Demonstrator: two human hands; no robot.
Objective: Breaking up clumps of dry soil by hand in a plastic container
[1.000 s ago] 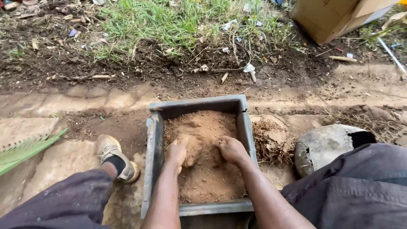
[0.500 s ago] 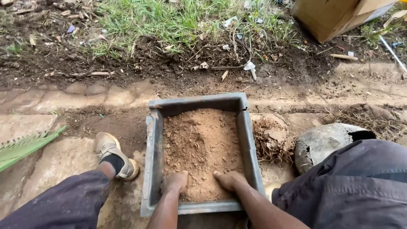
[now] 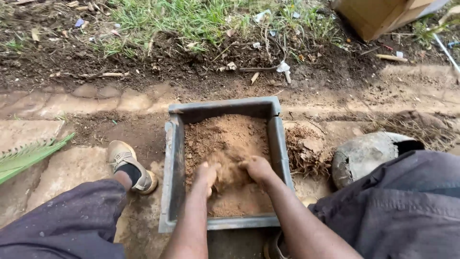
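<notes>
Only one view here: a head cam worn by the person, looking steeply down and forward from right above the grey rectangular mould. It sits close, with the mould at centre frame, knees at the bottom edge, and the grass strip beyond the mould up top.

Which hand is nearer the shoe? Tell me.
The left hand: it works the soil in the grey tray on the side toward the tan shoe. The right hand is across the tray, by the round stone.
</notes>
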